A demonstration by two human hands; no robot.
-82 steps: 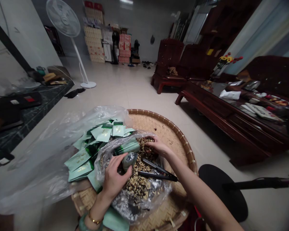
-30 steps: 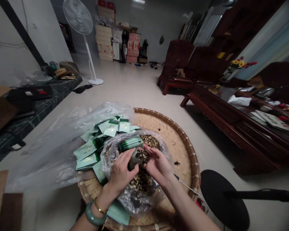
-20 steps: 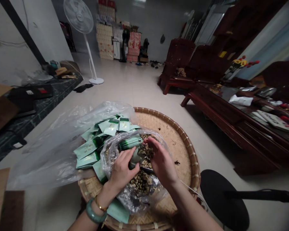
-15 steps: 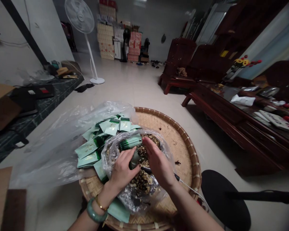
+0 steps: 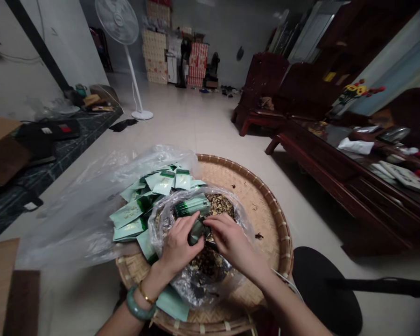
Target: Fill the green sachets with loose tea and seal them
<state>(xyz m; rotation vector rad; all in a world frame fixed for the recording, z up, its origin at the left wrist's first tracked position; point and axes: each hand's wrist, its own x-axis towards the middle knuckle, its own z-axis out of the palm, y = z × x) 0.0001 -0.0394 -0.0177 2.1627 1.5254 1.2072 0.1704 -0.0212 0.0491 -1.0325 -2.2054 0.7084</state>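
My left hand (image 5: pixel 179 239) is closed around a small green packet (image 5: pixel 196 230), thumb and fingers on its two sides. My right hand (image 5: pixel 231 238) is pinched at the packet's upper right edge; what lies between its fingertips is too small to make out. Both hands are over a clear plastic bag (image 5: pixel 238 201), which holds dark and golden dried pieces (image 5: pixel 221 205). A row of stacked green packets (image 5: pixel 193 205) lies inside the bag, just beyond my left hand. Part of a dark, slim tool (image 5: pixel 213 245) shows under my right hand.
The bag stands on a round woven bamboo tray (image 5: pixel 259 196). More green packets (image 5: pixel 136 214) are heaped at its left on a large plastic sheet (image 5: pixel 80 228). A black round base (image 5: pixel 325 284) stands at the right, and a wooden table (image 5: pixel 322 172) beyond it.
My right hand, flat with fingers stretched out before, has bent its fingers into a pinch at the packet's edge. My left hand stays in place around the packet.
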